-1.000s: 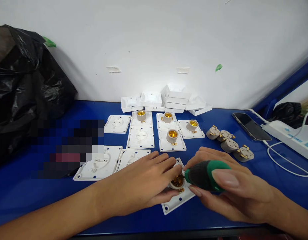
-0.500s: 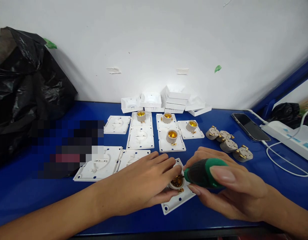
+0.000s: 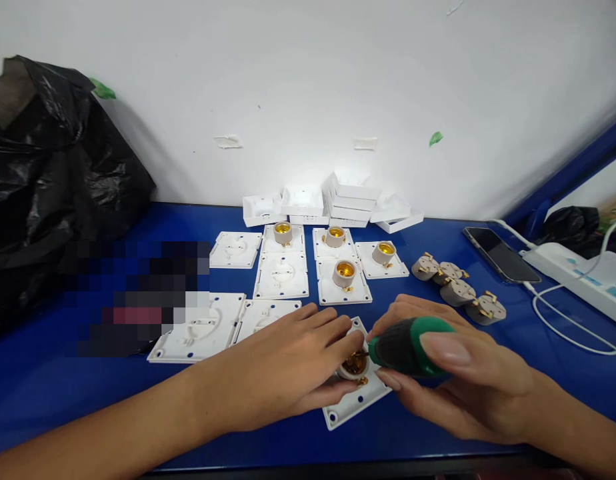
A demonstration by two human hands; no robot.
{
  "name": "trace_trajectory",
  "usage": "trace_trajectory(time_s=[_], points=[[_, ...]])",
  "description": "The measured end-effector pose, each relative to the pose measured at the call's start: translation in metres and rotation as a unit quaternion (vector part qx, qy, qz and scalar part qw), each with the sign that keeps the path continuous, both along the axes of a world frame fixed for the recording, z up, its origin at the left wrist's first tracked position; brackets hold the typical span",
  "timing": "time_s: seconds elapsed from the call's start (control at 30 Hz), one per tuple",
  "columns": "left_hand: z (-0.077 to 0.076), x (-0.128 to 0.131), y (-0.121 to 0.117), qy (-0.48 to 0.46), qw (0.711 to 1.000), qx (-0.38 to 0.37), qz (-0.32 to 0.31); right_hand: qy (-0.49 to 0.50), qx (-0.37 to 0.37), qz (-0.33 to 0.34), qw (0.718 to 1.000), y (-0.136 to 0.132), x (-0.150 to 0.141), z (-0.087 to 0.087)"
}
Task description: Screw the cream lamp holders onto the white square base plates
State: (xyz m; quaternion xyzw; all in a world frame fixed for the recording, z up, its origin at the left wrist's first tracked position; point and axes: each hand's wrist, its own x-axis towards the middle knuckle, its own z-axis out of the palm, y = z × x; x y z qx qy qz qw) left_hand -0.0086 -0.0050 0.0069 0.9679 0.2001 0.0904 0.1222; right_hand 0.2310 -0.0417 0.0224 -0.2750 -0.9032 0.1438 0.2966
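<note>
The socket [image 3: 355,363] sat on its plate [image 3: 355,399] near the worktop's [image 3: 53,393] front edge, with bare blue surface either side. Left hand [image 3: 283,363] fingers gripped the socket; right hand [image 3: 455,380] fingers stayed clamped on the screwdriver [image 3: 405,353]. Nothing had shifted since half a second before.

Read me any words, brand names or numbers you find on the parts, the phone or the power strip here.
None can be read.
The power strip carries pale blue labels, too small to read.
The phone screen is dark.
The screwdriver handle and the white plates show no print.
</note>
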Motion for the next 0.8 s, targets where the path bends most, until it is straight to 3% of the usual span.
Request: trace_trajectory(time_s=[0.8], points=[[0.0017,0.0008,0.0003,0.010,0.999,0.037,0.002,-0.042,-0.034,-0.015,0.998,-0.0010,0.0051,0.0034]])
